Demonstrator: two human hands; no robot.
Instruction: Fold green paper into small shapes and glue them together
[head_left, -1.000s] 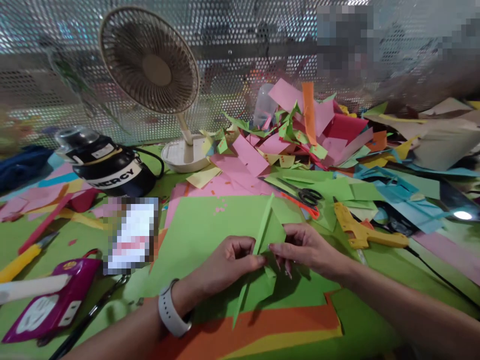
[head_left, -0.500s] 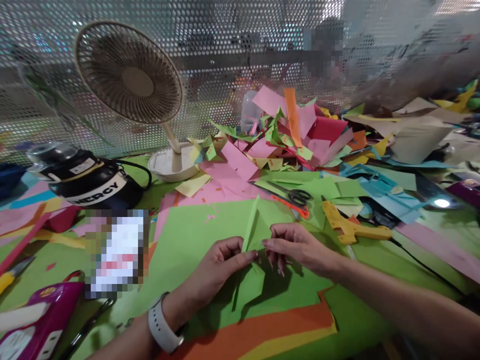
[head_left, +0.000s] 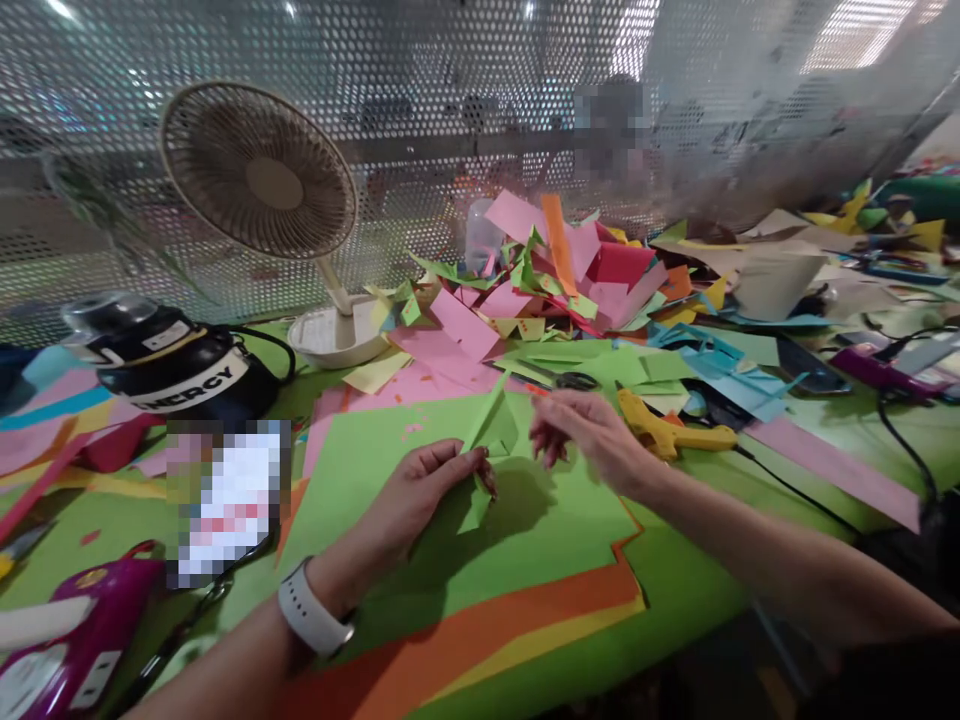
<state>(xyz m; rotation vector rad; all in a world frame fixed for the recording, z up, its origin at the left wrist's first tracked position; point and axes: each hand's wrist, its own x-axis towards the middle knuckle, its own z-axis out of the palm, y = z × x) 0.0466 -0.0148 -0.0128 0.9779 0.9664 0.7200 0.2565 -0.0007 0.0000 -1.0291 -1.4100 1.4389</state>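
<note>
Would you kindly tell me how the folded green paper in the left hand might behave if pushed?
The folded green paper is probably light: the left hand alone holds it up. It seems fairly stiff, since its upper part stands without sagging. Being a thin sheet, it may crease under a hard push.

Perforated wall — green tabletop

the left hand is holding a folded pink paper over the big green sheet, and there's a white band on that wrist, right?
Not quite: the folded paper is green, not pink, as the head view shows. The left hand does hold it over the big green sheet, and the white band is on that wrist.
</note>
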